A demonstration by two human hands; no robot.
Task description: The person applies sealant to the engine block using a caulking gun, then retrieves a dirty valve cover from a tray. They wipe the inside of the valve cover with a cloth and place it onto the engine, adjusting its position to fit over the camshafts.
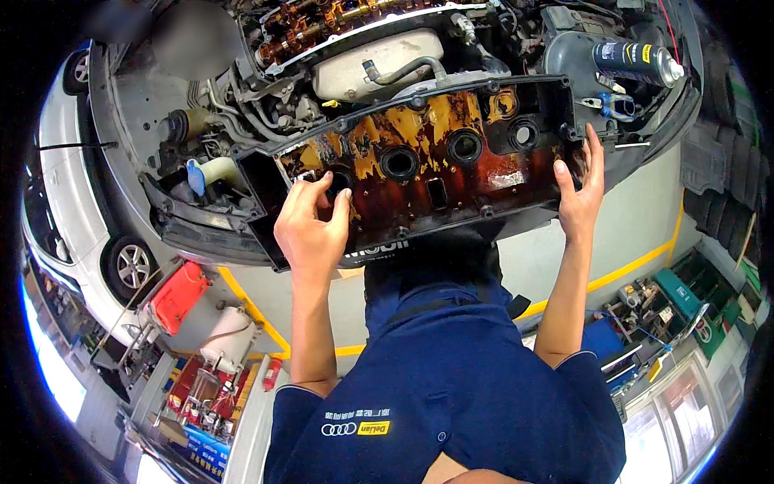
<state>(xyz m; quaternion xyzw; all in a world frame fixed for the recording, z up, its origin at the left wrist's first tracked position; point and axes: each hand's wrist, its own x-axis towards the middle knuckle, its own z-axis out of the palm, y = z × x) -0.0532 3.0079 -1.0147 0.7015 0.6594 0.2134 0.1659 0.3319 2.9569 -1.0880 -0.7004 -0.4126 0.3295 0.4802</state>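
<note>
A black valve cover (363, 208) lies with its inner side up across the front of the engine bay, its inside coated in amber and dark brown oil. Over its left part is my left hand (310, 222), fingers bent and thumb apart from them, the tips at a round plug-hole seal that they partly hide. I see nothing held between them; whether they press on the seal I cannot tell. At the cover's right end my right hand (582, 189) is open, fingers stretched up along the outer edge and thumb close to the rim.
Behind the cover lies the exposed engine top (347, 20) with its camshafts. A spray can (633, 63) and blue-handled pliers (617, 106) rest at the right. A blue-capped filler neck (201, 173) stands at the left. A white car (76, 177) is parked beyond.
</note>
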